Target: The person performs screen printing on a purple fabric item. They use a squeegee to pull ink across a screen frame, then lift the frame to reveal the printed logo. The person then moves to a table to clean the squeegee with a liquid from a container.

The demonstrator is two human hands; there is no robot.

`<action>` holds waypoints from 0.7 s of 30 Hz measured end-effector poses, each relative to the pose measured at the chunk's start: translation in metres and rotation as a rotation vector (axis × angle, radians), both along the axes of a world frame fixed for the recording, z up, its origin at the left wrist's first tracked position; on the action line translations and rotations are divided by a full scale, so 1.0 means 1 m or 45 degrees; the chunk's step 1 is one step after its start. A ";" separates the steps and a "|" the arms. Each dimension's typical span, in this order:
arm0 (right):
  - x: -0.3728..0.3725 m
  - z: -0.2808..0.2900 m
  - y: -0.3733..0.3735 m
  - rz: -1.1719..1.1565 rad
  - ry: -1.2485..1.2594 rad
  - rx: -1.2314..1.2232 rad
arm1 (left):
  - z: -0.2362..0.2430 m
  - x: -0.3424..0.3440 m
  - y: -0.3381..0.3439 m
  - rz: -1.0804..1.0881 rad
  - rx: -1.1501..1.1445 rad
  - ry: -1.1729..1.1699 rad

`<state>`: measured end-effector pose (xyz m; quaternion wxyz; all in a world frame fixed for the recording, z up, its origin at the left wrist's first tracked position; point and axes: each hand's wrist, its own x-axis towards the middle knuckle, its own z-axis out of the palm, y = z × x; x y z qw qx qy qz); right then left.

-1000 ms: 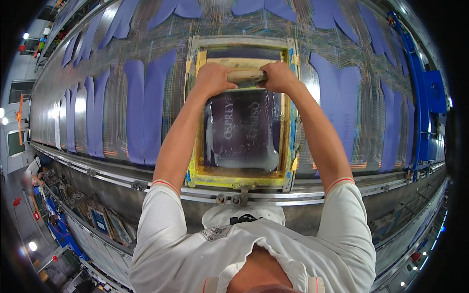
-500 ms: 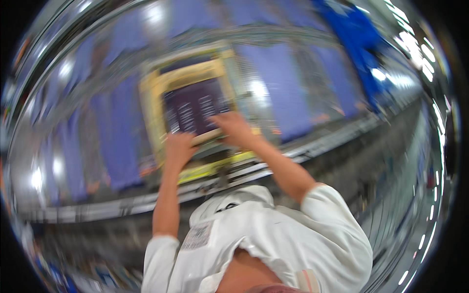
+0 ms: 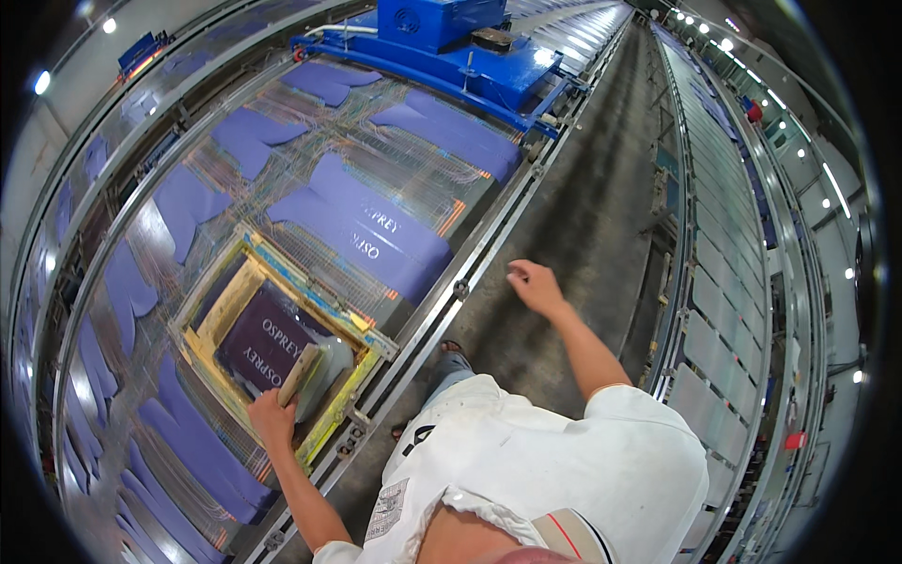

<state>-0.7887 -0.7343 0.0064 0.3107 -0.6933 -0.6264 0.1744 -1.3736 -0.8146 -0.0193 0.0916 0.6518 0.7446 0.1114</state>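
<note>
A screen-printing frame [image 3: 209, 365] with yellowed, taped edges lies on the long table at the left. Its dark mesh [image 3: 265, 340] carries pale lettering. My left hand [image 3: 272, 414] is wrapped round one end of a wooden squeegee [image 3: 301, 372], which stands tilted inside the frame at its near right side. Beside the squeegee, wet greyish ink [image 3: 326, 370] pools on the screen. Away from the table, my right hand [image 3: 536, 287] hangs over the aisle with its fingers loosely bent and nothing visible in them.
Purple cut fabric pieces [image 3: 366, 228] lie across the table, one bearing white print beyond the frame. A metal rail [image 3: 442, 303] edges the table. A blue machine [image 3: 451, 70] straddles the far end. Right of the aisle floor [image 3: 573, 216] runs another long table [image 3: 719, 315].
Both hands were at the squeegee in the frame. My right hand has let go and swung right over the aisle; my left keeps its grip. The view has turned right along the table.
</note>
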 end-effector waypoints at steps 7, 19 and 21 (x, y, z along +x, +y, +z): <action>0.136 0.027 0.095 -0.016 -0.237 -0.161 | 0.007 -0.001 -0.016 0.318 -0.141 0.167; 0.337 0.055 0.310 0.441 -1.056 -0.337 | 0.017 0.038 -0.024 0.460 -0.176 0.171; 0.322 0.069 0.327 0.395 -1.048 -0.465 | 0.019 0.046 -0.031 0.403 -0.089 0.133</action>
